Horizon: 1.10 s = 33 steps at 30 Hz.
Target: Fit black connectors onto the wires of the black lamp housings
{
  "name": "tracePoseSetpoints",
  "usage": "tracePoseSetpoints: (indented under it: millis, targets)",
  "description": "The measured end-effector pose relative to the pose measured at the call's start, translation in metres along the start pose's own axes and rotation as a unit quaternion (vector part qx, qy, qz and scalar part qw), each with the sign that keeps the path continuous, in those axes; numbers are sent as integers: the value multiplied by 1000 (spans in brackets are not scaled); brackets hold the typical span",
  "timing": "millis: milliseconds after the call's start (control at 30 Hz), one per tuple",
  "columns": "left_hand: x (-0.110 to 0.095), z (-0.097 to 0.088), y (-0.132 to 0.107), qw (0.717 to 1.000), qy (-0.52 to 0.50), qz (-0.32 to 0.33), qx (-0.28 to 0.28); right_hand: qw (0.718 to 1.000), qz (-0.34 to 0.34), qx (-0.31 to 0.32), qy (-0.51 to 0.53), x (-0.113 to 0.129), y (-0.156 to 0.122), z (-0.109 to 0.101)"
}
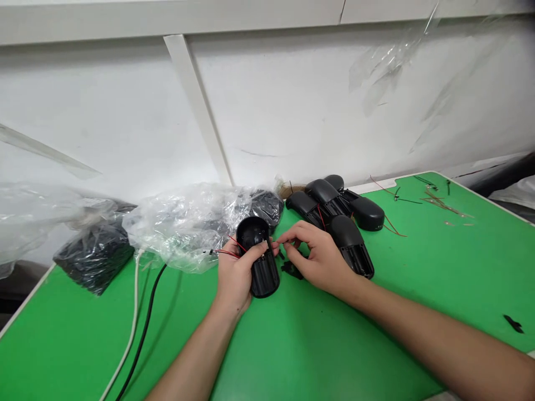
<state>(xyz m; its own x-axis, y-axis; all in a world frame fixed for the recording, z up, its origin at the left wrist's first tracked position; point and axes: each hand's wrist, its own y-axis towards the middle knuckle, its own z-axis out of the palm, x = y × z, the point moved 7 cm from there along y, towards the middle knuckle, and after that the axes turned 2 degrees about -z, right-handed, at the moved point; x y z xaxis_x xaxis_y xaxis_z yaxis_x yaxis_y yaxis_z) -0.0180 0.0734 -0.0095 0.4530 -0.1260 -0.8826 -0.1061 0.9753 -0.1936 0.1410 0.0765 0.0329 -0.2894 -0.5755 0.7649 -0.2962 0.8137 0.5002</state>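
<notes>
My left hand (234, 274) is wrapped round a black plastic housing (259, 262), open side up, with thin red wires trailing from it to the left. My right hand (318, 255) is next to it, thumb and forefinger pinched on a red wire (277, 243) at the housing's right edge. A small black part (292, 270) lies on the green table (317, 345) under my right palm. Just behind my right hand lies a pile of several similar black housings (334, 209) with red wires.
A clear plastic bag (188, 223) holding more black parts lies left of my hands, a second bag (94, 250) farther left. A white cable (129, 340) and a black cable (144, 328) run toward the near edge. Wire scraps (438, 201) litter the far right corner.
</notes>
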Motion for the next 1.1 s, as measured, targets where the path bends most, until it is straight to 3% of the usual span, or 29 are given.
tracePoseSetpoints:
  millis: [533,800,1100]
  targets:
    - [2,4,-5,998,49,18,42,996,55,-7,75,-7,-3,5]
    - [0,3,-6,999,43,-2,25,978,119,-14,172,-13,-4,10]
    - [1,2,-7,999,48,1,17,979,137,-35,147,-15,-6,6]
